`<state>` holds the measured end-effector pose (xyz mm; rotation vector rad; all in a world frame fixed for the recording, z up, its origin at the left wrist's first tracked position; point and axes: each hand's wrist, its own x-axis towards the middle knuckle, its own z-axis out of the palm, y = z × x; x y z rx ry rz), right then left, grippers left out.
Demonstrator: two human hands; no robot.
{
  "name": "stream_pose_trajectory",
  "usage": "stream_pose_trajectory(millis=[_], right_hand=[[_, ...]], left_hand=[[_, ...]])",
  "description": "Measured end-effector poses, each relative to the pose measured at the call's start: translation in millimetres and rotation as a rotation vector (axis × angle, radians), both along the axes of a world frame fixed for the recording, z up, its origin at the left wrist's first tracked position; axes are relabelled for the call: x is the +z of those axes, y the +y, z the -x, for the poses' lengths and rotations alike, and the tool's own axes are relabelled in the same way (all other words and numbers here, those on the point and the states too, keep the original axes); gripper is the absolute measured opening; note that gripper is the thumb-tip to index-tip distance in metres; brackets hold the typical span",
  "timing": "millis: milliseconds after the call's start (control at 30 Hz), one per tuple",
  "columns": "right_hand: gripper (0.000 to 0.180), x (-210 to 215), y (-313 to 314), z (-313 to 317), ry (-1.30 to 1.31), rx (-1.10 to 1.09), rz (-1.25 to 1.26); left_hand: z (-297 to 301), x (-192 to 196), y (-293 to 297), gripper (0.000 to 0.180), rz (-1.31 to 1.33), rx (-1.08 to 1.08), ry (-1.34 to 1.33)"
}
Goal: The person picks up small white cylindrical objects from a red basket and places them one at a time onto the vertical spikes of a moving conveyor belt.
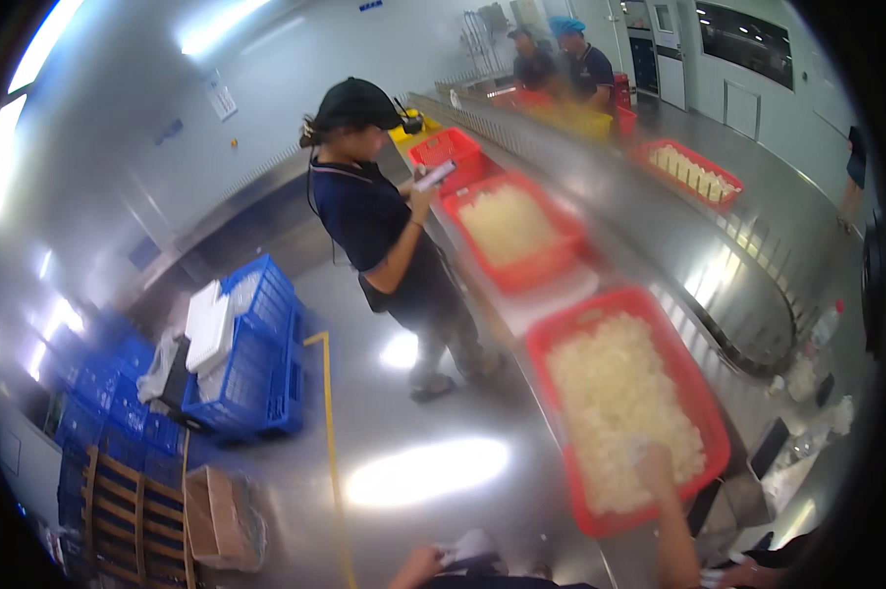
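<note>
With twelve o'clock at the top of the view, the right hand (657,469) reaches in from about six o'clock over the near part of a red tray (693,383), its fingertips down at the surface of the pale, chunky pieces (615,393) that fill it. The bulk of those pieces spreads from the fingers toward ten, eleven and twelve o'clock, with a smaller share at seven o'clock and a narrow band at two, between hand and tray wall. The fingertips are blurred against the similar pale colour, so I cannot tell whether they are apart or together, or closed on any piece. The left hand (418,568) is low at the bottom edge, at eight o'clock from the right one and well apart from the tray, which lies toward two o'clock from it; its fingers are partly cut off and blurred, and I cannot tell how they stand. A second red tray (536,277) of pale contents sits at eleven o'clock from the right hand. Further off, toward ten, a person in a dark cap (364,221) holds a flat whitish item (436,176). Stacked blue crates (256,383) stand between ten and eleven o'clock from the left hand.
</note>
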<state>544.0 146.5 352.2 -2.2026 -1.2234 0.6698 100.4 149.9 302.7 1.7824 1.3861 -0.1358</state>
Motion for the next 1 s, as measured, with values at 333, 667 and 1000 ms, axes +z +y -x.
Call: stream_pose_trajectory(millis=[333,667,1000], right_hand=[[0.041,-146.1,210.7,-32.7,-0.638,-0.498,0.314],[0.024,-166.8,143.1,2.6,-0.482,-0.529,0.47],[0.038,-141.5,109.6,50.9,-0.263,-0.645,-0.17]], left_hand=[[-211.7,42.9,352.2,0.028,0.032,-0.81,-0.52],[-395.7,-58.5,385.1,0.025,0.027,-1.198,-0.607],[-375.4,-94.8,356.7,0.059,0.46,-0.502,-0.886]])
